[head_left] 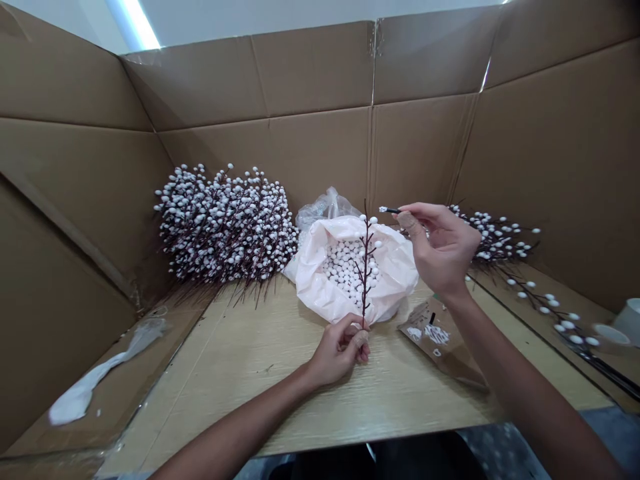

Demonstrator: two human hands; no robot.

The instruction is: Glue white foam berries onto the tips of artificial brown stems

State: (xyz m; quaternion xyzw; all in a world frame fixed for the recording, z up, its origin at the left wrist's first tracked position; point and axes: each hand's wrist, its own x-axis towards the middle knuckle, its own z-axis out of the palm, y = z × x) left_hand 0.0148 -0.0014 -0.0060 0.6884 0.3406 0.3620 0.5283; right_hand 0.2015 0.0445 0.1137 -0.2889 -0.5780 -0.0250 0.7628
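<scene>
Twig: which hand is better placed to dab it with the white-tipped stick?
Probably the right hand: it holds the stick tip toward the twig, while the left hand grips its lower end.

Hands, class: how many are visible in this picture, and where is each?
2: the left hand, in front of the open bag, pinching a brown stem; the right hand, higher and farther right, holding a black stick.

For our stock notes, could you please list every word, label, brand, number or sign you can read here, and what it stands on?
No readable text shows anywhere.
Clear plastic bag: possible faint marks, too blurred to read.
Cardboard piece: white smears, no legible lettering.
</scene>
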